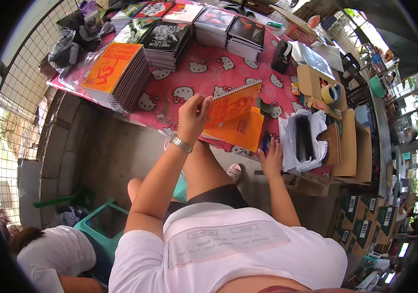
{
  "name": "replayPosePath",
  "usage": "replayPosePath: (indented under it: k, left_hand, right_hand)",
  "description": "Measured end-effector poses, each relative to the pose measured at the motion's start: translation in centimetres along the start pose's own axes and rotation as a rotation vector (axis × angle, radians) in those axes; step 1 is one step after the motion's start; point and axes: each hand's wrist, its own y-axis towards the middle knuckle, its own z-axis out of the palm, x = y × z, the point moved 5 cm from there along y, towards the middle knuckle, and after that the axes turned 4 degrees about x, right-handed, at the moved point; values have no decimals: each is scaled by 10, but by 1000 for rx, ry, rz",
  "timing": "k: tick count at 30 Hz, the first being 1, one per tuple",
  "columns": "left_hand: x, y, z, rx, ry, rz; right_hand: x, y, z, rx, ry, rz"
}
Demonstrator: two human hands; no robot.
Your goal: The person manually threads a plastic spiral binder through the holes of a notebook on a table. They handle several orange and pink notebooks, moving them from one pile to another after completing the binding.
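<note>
My left hand (193, 117), a metal watch on its wrist, pinches the left end of an orange spiral notebook (235, 103). The notebook is tilted up, its coil along the top edge. Below it, at the table's near edge, lies another orange cover (247, 131); whether the two are joined I cannot tell. My right hand (271, 158) rests at the table edge with its fingers apart. By its fingertips is a small dark blue object (266, 141), partly hidden, whose kind I cannot make out. Just right of that hand, black binding coils (304, 139) lie in white wrapping (287, 128).
Orange notebooks (108, 68) are stacked at the table's left, with black-covered ones (167, 41) and other stacks behind. An open cardboard box (311, 83) with tape rolls (330, 94) stands at the right. A person (57, 254) is at lower left, beside a green stool (102, 222).
</note>
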Motion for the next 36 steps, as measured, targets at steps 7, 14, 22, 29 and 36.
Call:
replayPosePath:
  k: [7, 14, 22, 29, 36]
  left_hand:
    - [-22, 2, -5, -61, 163, 284]
    - [-2, -5, 3, -19, -91, 84]
    - [-3, -15, 1, -46, 74, 163]
    - [30, -11, -11, -226, -372, -30]
    - [128, -28, -117, -484, -285, -338]
  right_hand:
    - [68, 51, -74, -76, 653, 159]
    - [206, 89, -116, 53, 692, -338]
    - [201, 74, -89, 699, 1342, 208]
    - [165, 72, -85, 414, 1520, 421]
    - [1, 32, -5, 170, 288, 273]
